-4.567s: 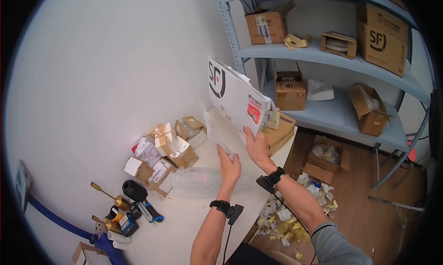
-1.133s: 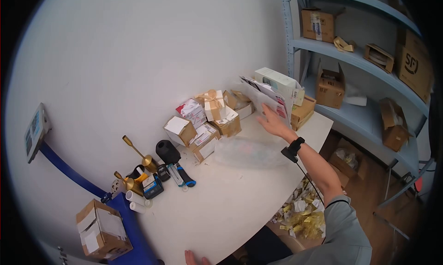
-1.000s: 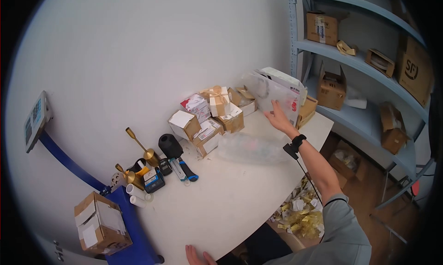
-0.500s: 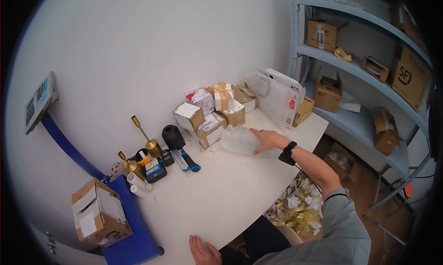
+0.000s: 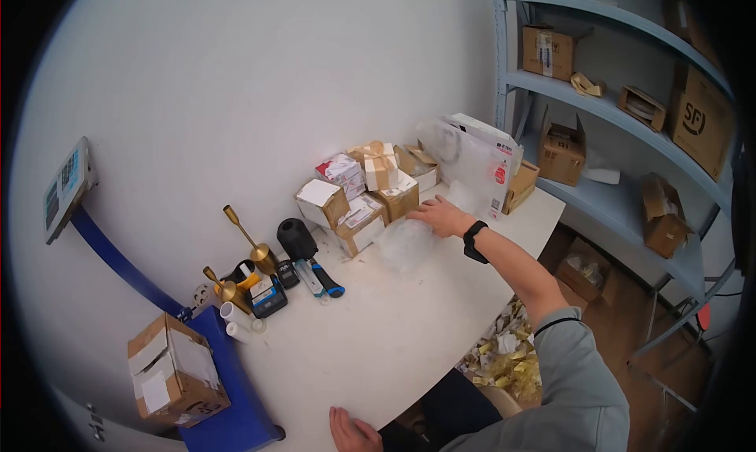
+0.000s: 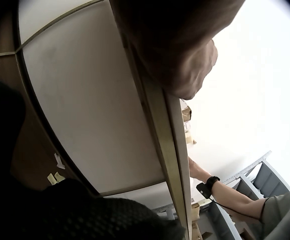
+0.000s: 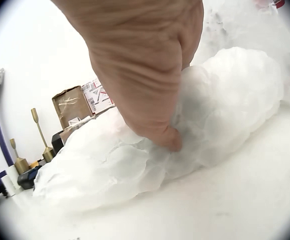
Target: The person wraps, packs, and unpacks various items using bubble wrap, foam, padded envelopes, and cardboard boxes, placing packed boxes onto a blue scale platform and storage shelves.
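Note:
A bundle of clear bubble wrap (image 5: 405,246) lies on the white table, beside the small cardboard boxes. My right hand (image 5: 441,217) is over its upper right part. In the right wrist view my right hand (image 7: 150,95) grips the bubble wrap (image 7: 210,110), with the thumb pressed into its near side; the other fingers are hidden behind it. My left hand (image 5: 353,431) rests at the table's front edge with its fingers extended and holds nothing. In the left wrist view the left hand (image 6: 190,70) lies by the table edge.
Small boxes (image 5: 358,216) are stacked against the wall. A flat SF envelope in plastic (image 5: 476,168) leans behind the right hand. Brass stands, a cutter (image 5: 327,280) and white rolls stand left. A carton (image 5: 177,373) sits on a blue scale; shelves (image 5: 630,98) rise at right.
The right hand has let go of the leaning envelope, come down to the bubble wrap and taken hold of it. The bundle has turned and shifted. The left hand stays at the table edge.

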Demonstrator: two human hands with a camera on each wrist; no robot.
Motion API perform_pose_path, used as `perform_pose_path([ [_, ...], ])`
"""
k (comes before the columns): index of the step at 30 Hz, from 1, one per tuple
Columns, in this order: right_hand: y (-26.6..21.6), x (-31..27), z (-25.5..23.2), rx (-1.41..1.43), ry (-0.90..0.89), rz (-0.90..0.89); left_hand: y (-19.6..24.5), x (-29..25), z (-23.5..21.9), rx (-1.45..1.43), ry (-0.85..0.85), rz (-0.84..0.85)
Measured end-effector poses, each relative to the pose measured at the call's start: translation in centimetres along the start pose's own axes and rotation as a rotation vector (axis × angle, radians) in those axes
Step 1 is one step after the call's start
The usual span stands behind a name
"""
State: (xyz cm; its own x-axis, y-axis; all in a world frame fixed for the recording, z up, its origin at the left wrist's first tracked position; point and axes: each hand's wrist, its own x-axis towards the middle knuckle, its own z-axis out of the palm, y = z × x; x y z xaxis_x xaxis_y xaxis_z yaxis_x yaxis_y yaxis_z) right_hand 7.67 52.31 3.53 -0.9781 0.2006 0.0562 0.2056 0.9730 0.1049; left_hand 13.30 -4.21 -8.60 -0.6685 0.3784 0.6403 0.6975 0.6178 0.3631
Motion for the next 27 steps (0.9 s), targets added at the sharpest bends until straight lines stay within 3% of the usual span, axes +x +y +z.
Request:
perform_pose_path([
  [6, 1.1, 1.1, 1.6, -0.057, 0.065, 0.095, 0.3, 0.3, -0.2, 0.006, -0.017, -0.021],
  [10, 0.6, -0.5, 0.5, -0.053, 0.107, 0.053, 0.5, 0.5, -0.3, 0.014, -0.032, -0.013],
  [15, -0.9, 1.2, -0.6, 0.471, 0.416, 0.168, 1.0, 0.7, -0.4, 0.026, -0.017, -0.007],
  [21, -8.4, 2.4, -1.3, 0.163, 0.51, 0.299, 0.7, 0.6, -0.6, 0.041, -0.011, -0.001],
  [25, -11.7, 4.3, -0.1, 0.249, 0.615, 0.198, 0.8, 0.4, -0.4, 0.033, 0.005, 0.003],
  [27, -13.4, 5.6, 0.3, 0.166, 0.746, 0.028, 0.7, 0.4, -0.4, 0.027, -0.001, 0.008],
])
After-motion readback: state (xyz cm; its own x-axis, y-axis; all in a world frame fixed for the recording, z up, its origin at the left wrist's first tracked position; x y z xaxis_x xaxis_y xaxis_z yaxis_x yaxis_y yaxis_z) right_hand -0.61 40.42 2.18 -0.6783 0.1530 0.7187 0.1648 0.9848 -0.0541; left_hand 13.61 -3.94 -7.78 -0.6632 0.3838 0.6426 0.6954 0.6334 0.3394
